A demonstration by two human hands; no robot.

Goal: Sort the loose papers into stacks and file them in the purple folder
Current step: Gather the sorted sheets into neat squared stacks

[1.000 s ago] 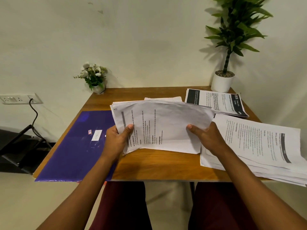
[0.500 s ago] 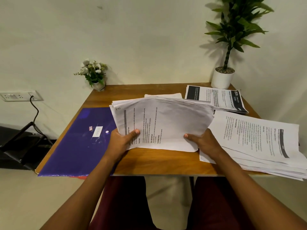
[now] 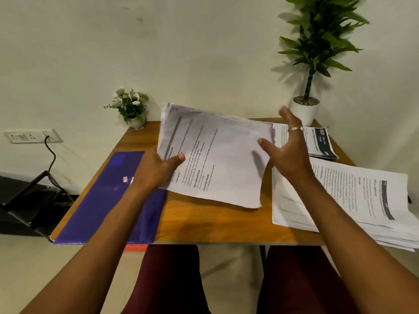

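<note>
A thick bundle of printed papers (image 3: 217,155) is lifted and tilted above the middle of the wooden table (image 3: 215,225). My left hand (image 3: 156,168) grips its lower left corner, thumb on top. My right hand (image 3: 288,152) is at the bundle's right edge with fingers spread; its thumb touches the top sheet. The purple folder (image 3: 102,200) lies flat and closed on the table's left side, partly under my left wrist. A large stack of papers (image 3: 353,200) lies at the right, and a smaller stack (image 3: 322,143) sits at the back right.
A small pot of white flowers (image 3: 131,109) stands at the back left corner. A tall green plant in a white pot (image 3: 306,109) stands at the back right. A wall socket with a black cable (image 3: 34,135) is at the left. The right stack overhangs the table's front edge.
The bundle has been raised off the table and tilted up. My right hand let go of its lower right corner and opened beside its right edge. My left hand keeps its hold.
</note>
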